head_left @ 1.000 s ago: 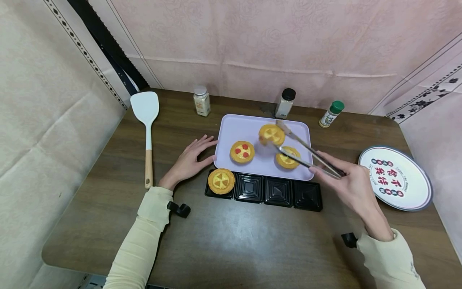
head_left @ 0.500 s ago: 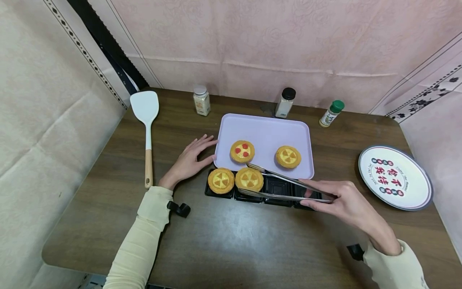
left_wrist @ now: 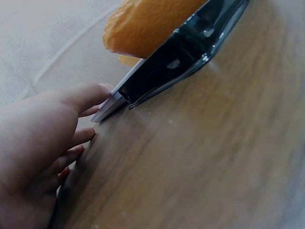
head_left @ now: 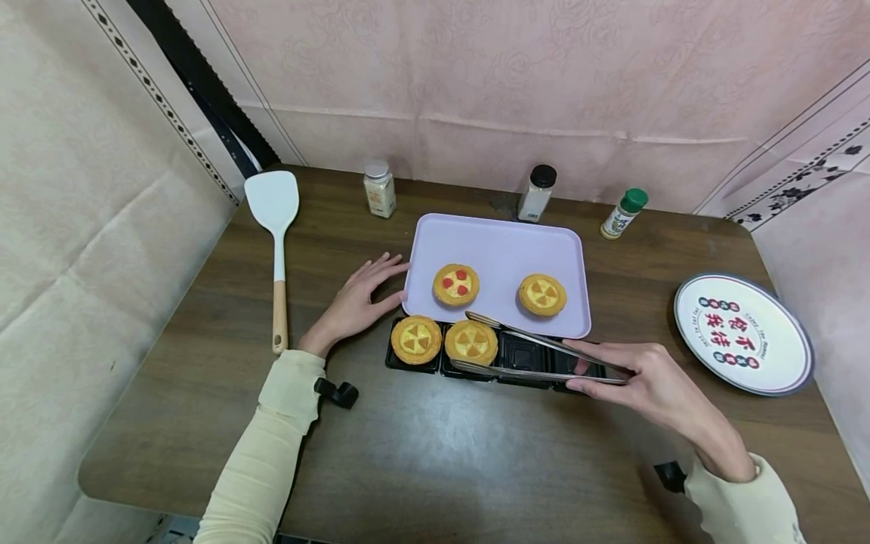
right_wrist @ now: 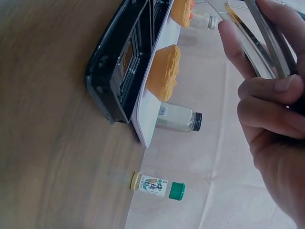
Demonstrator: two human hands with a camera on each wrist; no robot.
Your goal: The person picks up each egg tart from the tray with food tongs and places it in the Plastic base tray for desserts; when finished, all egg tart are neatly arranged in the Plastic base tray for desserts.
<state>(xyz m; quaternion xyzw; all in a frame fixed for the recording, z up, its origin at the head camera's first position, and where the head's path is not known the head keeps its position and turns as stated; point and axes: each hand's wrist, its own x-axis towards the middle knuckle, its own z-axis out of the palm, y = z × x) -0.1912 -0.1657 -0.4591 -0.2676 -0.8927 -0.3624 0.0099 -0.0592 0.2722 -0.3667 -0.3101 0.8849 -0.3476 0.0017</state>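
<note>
My right hand (head_left: 652, 381) grips a pair of metal tongs (head_left: 537, 374), fingers curled round them in the right wrist view. The tong tips stand apart on either side of an egg tart (head_left: 471, 343) in the second compartment of a black plastic tray (head_left: 523, 361). A second tart (head_left: 416, 340) sits in the leftmost compartment. Behind lies a lilac tray (head_left: 503, 234) bearing a tart with red dots (head_left: 456, 285) and a plain yellow-topped tart (head_left: 543, 295). My left hand (head_left: 356, 302) rests with fingers spread, touching the lilac tray's left edge.
A white spatula (head_left: 275, 219) with a wooden handle lies at the left. Along the back stand a silver-capped jar (head_left: 380, 190), a black-capped jar (head_left: 538, 195) and a green-capped bottle (head_left: 624, 214). A round plate (head_left: 744, 336) with red characters is at the right.
The right hand and tongs have carried a tart from the back of the lilac tray into the black tray's second compartment, and the tong tips have spread slightly. The left hand has stayed put.
</note>
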